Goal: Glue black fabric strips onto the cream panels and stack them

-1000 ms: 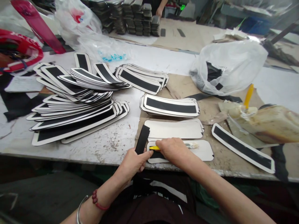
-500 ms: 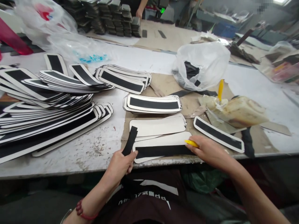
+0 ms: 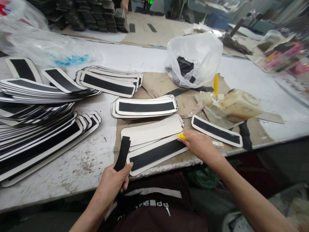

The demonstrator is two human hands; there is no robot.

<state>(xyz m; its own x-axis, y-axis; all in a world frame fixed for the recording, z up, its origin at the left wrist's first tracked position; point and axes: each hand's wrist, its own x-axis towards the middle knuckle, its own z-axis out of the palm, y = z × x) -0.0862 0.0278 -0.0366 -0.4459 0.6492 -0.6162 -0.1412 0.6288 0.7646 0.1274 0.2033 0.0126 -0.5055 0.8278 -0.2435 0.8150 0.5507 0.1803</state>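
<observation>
At the near edge of the table [image 3: 72,164], a black-striped panel [image 3: 158,153] lies obliquely, long axis running near-left to far-right. Left hand [image 3: 115,178] grasps black strips [image 3: 122,153]; right hand [image 3: 202,145], a yellow-handled brush [image 3: 181,136]. Translucent bag [image 3: 208,53] contains black pieces [image 3: 185,66]; yellow handle [image 3: 215,84] stands at the stained jug [image 3: 243,104].

Stained white worktable [image 3: 91,161], brown-topped table [image 3: 166,35] behind, green light [image 3: 151,2]

Right hand [image 3: 201,145] hiding end of panel [image 3: 156,154], left stack [image 3: 41,146] cut off, pink items [image 3: 286,57] blurred
</observation>
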